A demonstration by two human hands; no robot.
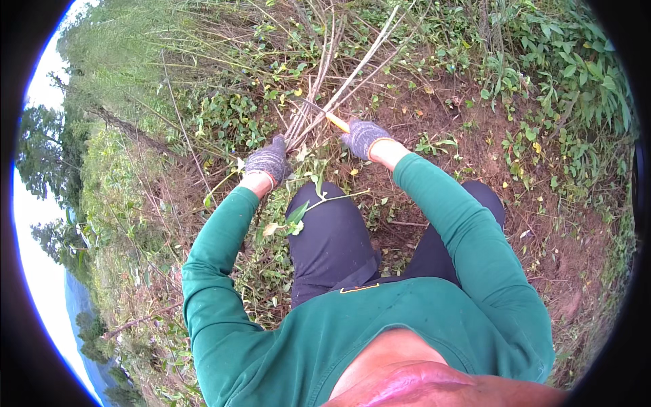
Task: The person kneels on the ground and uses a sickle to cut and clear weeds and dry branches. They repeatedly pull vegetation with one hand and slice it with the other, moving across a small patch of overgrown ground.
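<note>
A bundle of thin woody stems (304, 121) fans up and away from my left hand (268, 162), which wears a grey knit glove and is closed around their lower ends. In a matching glove, my right hand (365, 138) grips the orange handle (336, 122) of a bladed hand tool. Its thin dark blade (313, 105) points up and left and lies across the stems; the exact blade shape is hard to tell. A leafy green sprig (325, 199) rests over my left knee, below the hands.
Bare reddish soil (457, 127) with scattered leaves slopes at the right. Dense leafy plants (585, 71) border it at the upper right. Dry brush and tall grass (127, 66) fill the left, with a leaning dark branch (129, 129) and one long thin stem (182, 122).
</note>
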